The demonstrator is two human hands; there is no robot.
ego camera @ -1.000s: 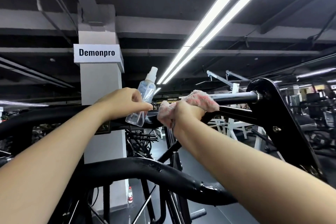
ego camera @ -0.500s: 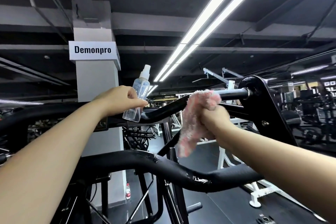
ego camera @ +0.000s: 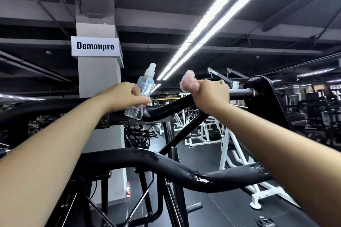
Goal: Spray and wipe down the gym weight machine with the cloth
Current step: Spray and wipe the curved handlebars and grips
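Note:
My left hand (ego camera: pixel 122 96) holds a clear spray bottle (ego camera: pixel 142 96) with a white nozzle, tilted up to the right, over the machine's upper black bar (ego camera: pixel 169 106). My right hand (ego camera: pixel 211 96) grips a pink and white cloth (ego camera: pixel 189 81) wrapped round that same bar, near where it meets the steel sleeve (ego camera: pixel 241 93) and the black end plate (ego camera: pixel 265 96). Most of the cloth is bunched under my fingers, with a tuft sticking up at the left. A second curved black padded bar (ego camera: pixel 147 160) runs across below my arms.
A white pillar (ego camera: pixel 99 83) with a "Demonpro" sign stands behind the machine at left. White gym frames (ego camera: pixel 227 145) stand on the dark floor beyond. A small bottle (ego camera: pixel 128 189) sits at the pillar's foot. Dark machines fill the right side.
My right hand has slid the cloth along the upper bar and now clamps it on top; the cloth no longer hangs down. The left hand with the bottle has barely moved.

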